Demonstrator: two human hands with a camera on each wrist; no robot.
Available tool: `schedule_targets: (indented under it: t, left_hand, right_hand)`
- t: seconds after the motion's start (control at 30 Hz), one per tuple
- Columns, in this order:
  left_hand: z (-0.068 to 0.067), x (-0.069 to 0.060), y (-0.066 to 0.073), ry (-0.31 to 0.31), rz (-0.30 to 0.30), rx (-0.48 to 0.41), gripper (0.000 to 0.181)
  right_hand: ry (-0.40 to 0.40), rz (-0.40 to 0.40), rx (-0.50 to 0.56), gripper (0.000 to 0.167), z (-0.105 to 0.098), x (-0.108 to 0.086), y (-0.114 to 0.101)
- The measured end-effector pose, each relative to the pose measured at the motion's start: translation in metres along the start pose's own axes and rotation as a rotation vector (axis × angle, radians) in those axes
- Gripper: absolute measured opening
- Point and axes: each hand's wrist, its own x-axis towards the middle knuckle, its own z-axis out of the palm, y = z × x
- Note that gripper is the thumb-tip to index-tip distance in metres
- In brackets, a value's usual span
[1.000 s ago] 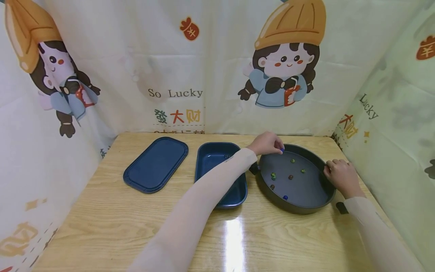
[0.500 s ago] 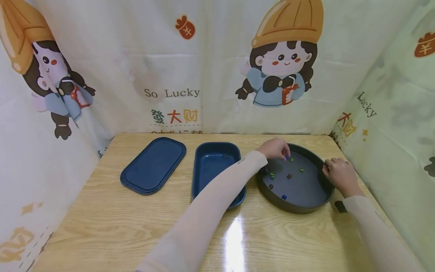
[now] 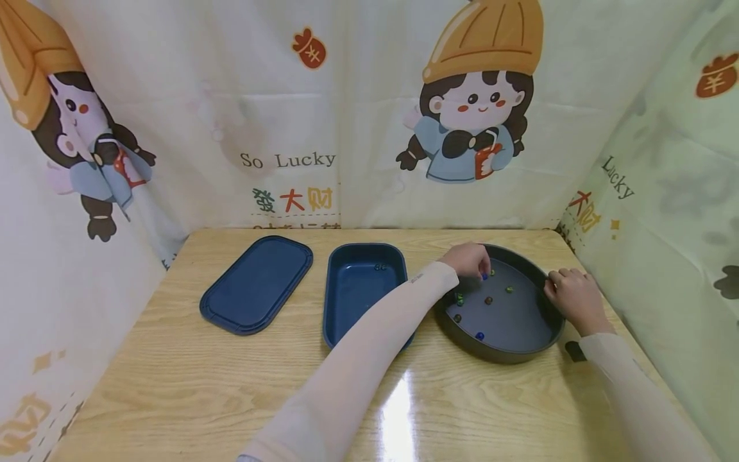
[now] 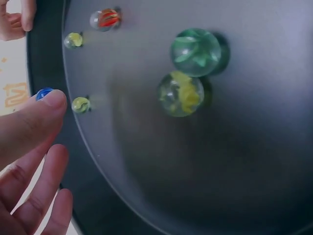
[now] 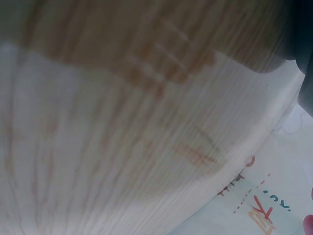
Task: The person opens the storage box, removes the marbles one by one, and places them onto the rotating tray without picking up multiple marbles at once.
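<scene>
My left hand (image 3: 469, 260) pinches a blue marble (image 4: 44, 93) between thumb and fingertips, over the far left part of a round dark pan (image 3: 522, 327). My right hand (image 3: 580, 301) grips the pan's right rim with curled fingers. Several marbles lie on the pan's floor. Near the left hand are a yellow marble (image 4: 181, 94) and a green marble (image 4: 195, 51), close together. A marble with red streaks (image 4: 106, 19) lies further off, and another blue marble (image 3: 480, 336) rests near the pan's front edge. In the right wrist view, mostly tabletop shows, and the grip is hidden.
Left of the pan stands a deep blue rectangular container (image 3: 337, 308), partly hidden by my left sleeve. Small round shapes (image 3: 380, 267) show inside it, too small to identify. A flat blue lid (image 3: 256, 285) lies further left. A printed curtain (image 3: 369, 115) encloses the wooden table (image 3: 190, 398).
From the pan's far left rim, my left hand has moved right and nearer to me with the blue marble, now lower over the pan. My right hand stays on the rim.
</scene>
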Motion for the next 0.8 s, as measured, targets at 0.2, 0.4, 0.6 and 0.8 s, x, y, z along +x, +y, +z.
schedule_targets:
  t: [0.2,0.4,0.6,0.8]
  left_hand:
    - [0.005,-0.005,0.0,-0.011,-0.015,0.049,0.017]
    - [0.01,-0.005,0.0,-0.011,-0.016,0.075,0.015]
    - [0.013,-0.003,0.0,-0.029,-0.034,0.091,0.015]
    - [0.017,-0.001,-0.001,-0.044,-0.061,0.098,0.018]
  right_hand:
    - [0.005,-0.006,-0.004,0.013,0.0,0.0,0.0]
    - [0.004,-0.008,-0.007,0.013,0.0,0.0,0.001]
    - [-0.002,-0.007,-0.002,0.015,0.0,0.0,0.001]
    - [-0.002,-0.012,0.002,0.015,-0.001,0.0,0.0]
